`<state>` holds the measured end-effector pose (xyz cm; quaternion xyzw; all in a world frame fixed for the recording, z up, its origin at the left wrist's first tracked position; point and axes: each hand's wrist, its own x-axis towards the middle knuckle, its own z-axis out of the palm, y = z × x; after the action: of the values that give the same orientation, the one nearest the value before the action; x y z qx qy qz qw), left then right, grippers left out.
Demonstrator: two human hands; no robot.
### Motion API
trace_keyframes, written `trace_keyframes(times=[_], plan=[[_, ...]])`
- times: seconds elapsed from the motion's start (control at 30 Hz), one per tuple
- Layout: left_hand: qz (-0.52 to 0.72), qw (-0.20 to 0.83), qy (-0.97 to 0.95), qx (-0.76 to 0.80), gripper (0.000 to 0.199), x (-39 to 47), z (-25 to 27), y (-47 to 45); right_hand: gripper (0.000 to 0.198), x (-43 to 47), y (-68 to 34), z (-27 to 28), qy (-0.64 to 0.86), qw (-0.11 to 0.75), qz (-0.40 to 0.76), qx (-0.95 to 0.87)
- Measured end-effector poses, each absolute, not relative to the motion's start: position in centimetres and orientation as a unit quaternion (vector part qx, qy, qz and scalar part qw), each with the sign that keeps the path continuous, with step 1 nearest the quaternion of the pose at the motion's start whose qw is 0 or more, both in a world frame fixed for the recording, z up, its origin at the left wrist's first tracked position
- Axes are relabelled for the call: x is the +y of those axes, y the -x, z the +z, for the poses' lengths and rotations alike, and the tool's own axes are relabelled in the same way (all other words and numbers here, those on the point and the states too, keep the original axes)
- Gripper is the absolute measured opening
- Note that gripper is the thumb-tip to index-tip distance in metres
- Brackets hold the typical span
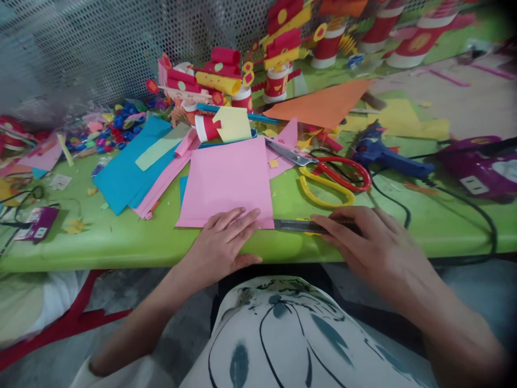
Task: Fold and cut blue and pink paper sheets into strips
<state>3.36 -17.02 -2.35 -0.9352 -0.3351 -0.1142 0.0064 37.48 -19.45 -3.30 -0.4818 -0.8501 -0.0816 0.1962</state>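
Observation:
A pink sheet of paper (231, 180) lies near the front edge of the green table. My left hand (220, 245) rests on its lower edge, fingers stretched out flat. To the right, my right hand (365, 240) is closed around a utility knife (297, 226), which has a long dark blade and some yellow beneath my fingers. The blade points left, and its tip meets the sheet's lower right corner; whether it goes under or into a fold I cannot tell. Just beyond the knife lie scissors (323, 167) with one red and one yellow handle, their blades reaching toward the sheet.
A blue glue gun (390, 153) with a black cord lies at the right, near a purple box (479, 167). Blue paper (117, 183) and pink strips (167, 186) are at the left. Orange paper (323, 105) and red paper-cup models (277, 83) stand behind. The table edge (121, 263) is close.

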Motion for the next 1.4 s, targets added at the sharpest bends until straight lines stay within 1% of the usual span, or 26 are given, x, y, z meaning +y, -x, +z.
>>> trace_keyframes(times=[0.03, 0.07, 0.2, 0.27, 0.33, 0.43, 0.6, 1.07, 1.13, 1.17, 1.2, 1.3, 1.33, 1.4], plan=[[-0.1, 0.014, 0.941, -0.322, 0.074, -17.2, -2.4, -3.1, 0.04, -19.5, -37.5, -3.4, 0.483, 0.196, -0.085, -0.849], [-0.091, 0.02, 0.944, -0.315, 0.078, -17.3, -2.4, -3.0, 0.041, -19.6, -37.4, -3.5, 0.484, 0.194, -0.088, -0.849], [-0.069, 0.028, 0.945, -0.317, 0.09, -17.8, -2.7, -2.8, 0.047, -20.0, -37.1, -3.6, 0.485, 0.174, -0.101, -0.851], [-0.061, 0.019, 0.945, -0.32, 0.101, -17.8, -2.8, -2.9, 0.047, -20.3, -36.9, -3.4, 0.484, 0.172, -0.113, -0.851], [-0.056, 0.006, 0.946, -0.318, 0.107, -17.7, -2.8, -2.9, 0.045, -20.6, -36.7, -3.2, 0.479, 0.169, -0.126, -0.852], [-0.057, -0.004, 0.947, -0.316, 0.106, -17.6, -2.8, -2.9, 0.041, -21.1, -36.4, -2.9, 0.474, 0.161, -0.134, -0.855], [-0.073, 0.002, 0.944, -0.321, 0.106, -17.7, -3.0, -2.9, 0.034, -21.3, -35.9, -2.6, 0.475, 0.177, -0.134, -0.851], [-0.094, -0.019, 0.939, -0.33, 0.115, -18.0, -3.0, -3.0, 0.034, -21.5, -35.4, -2.5, 0.476, 0.187, -0.138, -0.849], [-0.106, -0.026, 0.937, -0.333, 0.111, -18.0, -2.8, -3.0, 0.035, -21.7, -35.3, -2.6, 0.472, 0.203, -0.132, -0.848], [-0.112, -0.033, 0.937, -0.33, 0.105, -18.0, -2.7, -3.0, 0.036, -21.8, -35.4, -2.6, 0.47, 0.214, -0.131, -0.846], [-0.12, -0.041, 0.936, -0.327, 0.093, -18.0, -2.7, -3.0, 0.038, -21.8, -35.4, -2.7, 0.469, 0.225, -0.13, -0.844], [-0.157, -0.06, 0.926, -0.337, 0.047, -17.9, -2.7, -3.0, 0.04, -22.0, -35.5, -3.1, 0.47, 0.25, -0.135, -0.836], [-0.174, -0.065, 0.92, -0.346, 0.04, -17.8, -2.8, -3.0, 0.042, -22.1, -35.6, -3.2, 0.47, 0.254, -0.136, -0.834], [-0.21, -0.075, 0.905, -0.362, 0.039, -17.7, -3.0, -3.0, 0.048, -22.2, -35.7, -3.5, 0.472, 0.259, -0.139, -0.831]])
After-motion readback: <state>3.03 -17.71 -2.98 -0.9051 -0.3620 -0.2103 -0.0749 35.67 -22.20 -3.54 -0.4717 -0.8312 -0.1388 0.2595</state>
